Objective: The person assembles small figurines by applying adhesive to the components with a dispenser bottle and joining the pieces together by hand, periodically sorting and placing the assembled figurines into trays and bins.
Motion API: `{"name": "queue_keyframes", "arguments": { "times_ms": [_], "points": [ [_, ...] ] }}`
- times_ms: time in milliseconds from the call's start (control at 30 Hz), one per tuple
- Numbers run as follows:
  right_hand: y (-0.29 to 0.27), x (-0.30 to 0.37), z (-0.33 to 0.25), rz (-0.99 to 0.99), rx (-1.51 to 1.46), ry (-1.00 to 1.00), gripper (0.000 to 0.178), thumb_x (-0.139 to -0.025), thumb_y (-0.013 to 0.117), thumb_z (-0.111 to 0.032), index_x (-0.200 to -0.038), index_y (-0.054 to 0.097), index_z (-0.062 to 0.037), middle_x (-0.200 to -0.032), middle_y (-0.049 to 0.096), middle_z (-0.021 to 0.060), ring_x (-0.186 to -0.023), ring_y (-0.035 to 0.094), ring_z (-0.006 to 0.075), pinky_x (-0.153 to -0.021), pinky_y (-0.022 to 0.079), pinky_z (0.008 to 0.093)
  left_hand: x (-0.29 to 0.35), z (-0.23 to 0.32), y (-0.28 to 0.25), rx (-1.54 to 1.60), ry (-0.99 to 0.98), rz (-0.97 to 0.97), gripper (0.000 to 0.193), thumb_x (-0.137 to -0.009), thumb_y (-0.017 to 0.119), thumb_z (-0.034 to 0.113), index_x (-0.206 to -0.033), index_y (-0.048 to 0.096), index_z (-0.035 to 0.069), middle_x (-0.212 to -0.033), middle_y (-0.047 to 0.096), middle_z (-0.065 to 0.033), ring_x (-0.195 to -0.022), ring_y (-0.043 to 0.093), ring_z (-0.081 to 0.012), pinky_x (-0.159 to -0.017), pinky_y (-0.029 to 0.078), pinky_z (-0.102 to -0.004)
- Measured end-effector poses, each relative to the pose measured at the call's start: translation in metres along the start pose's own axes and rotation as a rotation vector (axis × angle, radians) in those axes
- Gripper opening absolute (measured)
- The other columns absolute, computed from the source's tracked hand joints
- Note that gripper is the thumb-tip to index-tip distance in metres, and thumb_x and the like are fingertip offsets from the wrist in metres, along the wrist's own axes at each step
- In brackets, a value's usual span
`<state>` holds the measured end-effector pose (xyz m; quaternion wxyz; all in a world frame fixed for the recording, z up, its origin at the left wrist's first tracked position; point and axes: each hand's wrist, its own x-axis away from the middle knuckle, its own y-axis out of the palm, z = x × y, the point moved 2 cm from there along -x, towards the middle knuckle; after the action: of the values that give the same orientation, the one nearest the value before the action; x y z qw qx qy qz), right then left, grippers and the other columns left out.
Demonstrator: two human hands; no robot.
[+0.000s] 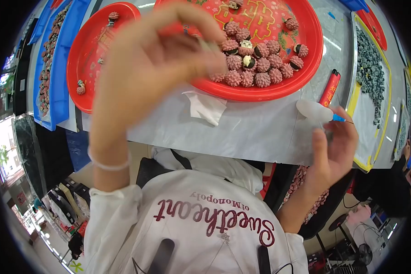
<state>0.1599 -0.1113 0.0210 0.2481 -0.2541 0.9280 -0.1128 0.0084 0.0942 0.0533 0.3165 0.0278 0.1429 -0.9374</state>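
Observation:
My left hand (146, 73), smeared by motion, is raised over the gap between two red trays. Its thumb and forefinger curve toward each other; whether anything small is between them cannot be made out. Beyond the fingertips, many pink knobbly balls (262, 80) lie on the larger red tray (306, 68), some with dark undersides or small pale faces. At the right, the fingers of my right hand (333, 148) curl round the blue nozzle end of a white squeeze bottle (311, 110) with a thin needle tip. The right thumb stands apart from the bottle.
A smaller red tray (80, 57) with a few pieces is at the left, beside a blue bin (63, 82) of small parts. White tissue (205, 108) lies near the table edge. A red lighter-like stick (329, 89) and a yellow-edged tray (388, 91) of dark pieces are at the right.

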Motion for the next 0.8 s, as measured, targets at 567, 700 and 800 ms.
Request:
{"name": "queue_keyframes", "arguments": {
  "times_ms": [567, 700, 800],
  "points": [
    [-0.033, -0.01, -0.009, -0.227, -0.173, 0.131, 0.054, -0.067, 0.069, -0.033, -0.099, 0.044, 0.0031, -0.08, 0.053, 0.0152, -0.065, 0.051, 0.0153, -0.056, 0.04, 0.0204, 0.054, -0.031, 0.081, 0.844, -0.203, -0.149, 0.022, -0.073, 0.06, 0.001, -0.093, 0.052, -0.001, -0.096, 0.053, -0.0187, -0.08, 0.058, -0.0214, -0.068, 0.049, -0.0291],
    [-0.032, -0.014, -0.013, -0.312, -0.295, 0.105, 0.053, -0.063, 0.073, -0.031, -0.096, 0.045, 0.0002, -0.085, 0.053, 0.0179, -0.076, 0.051, 0.0173, -0.068, 0.039, 0.022, 0.056, -0.03, 0.084, 0.87, -0.217, -0.103, 0.018, -0.075, 0.059, 0.004, -0.091, 0.052, 0.0, -0.096, 0.053, -0.019, -0.079, 0.058, -0.0215, -0.067, 0.05, -0.0289],
    [-0.034, -0.016, -0.014, -0.398, -0.371, 0.059, 0.051, -0.068, 0.069, -0.032, -0.099, 0.046, 0.0001, -0.09, 0.05, 0.0179, -0.082, 0.05, 0.0192, -0.071, 0.04, 0.0241, 0.057, -0.032, 0.084, 0.962, -0.224, -0.067, 0.019, -0.075, 0.06, 0.01, -0.09, 0.052, 0.001, -0.097, 0.053, -0.0191, -0.077, 0.058, -0.0213, -0.065, 0.049, -0.0275]
  ]
}}
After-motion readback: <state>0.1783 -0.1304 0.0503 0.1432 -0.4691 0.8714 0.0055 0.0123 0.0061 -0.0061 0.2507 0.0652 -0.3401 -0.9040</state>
